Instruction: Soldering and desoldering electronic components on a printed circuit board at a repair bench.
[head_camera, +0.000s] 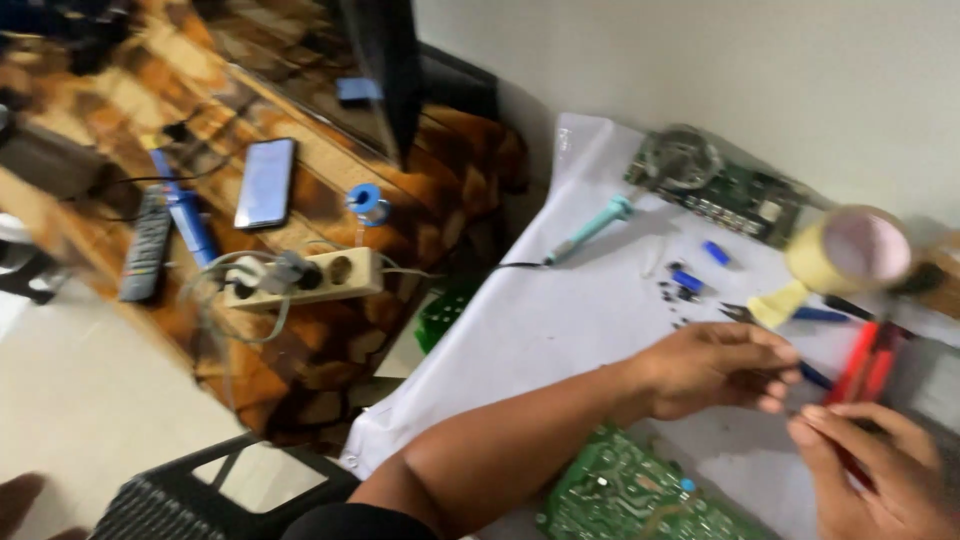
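My left hand (715, 372) reaches across the white sheet (570, 320), its fingers curled together at the tips. Blur hides whether they pinch anything. A blue tool handle (816, 377) shows just past those fingertips. My right hand (875, 470) sits at the lower right, closed around the lower end of red-handled pliers (868, 362). The two hands' fingertips almost meet. A green circuit board (625, 498) lies under my left forearm.
A second circuit board (745, 198), a roll of yellowish tape (850, 250), a teal soldering iron (592, 230) and small blue parts (688, 281) lie on the sheet. To the left are a power strip (300, 275), a phone (265, 182), a remote (148, 245) and a black chair (180, 500).
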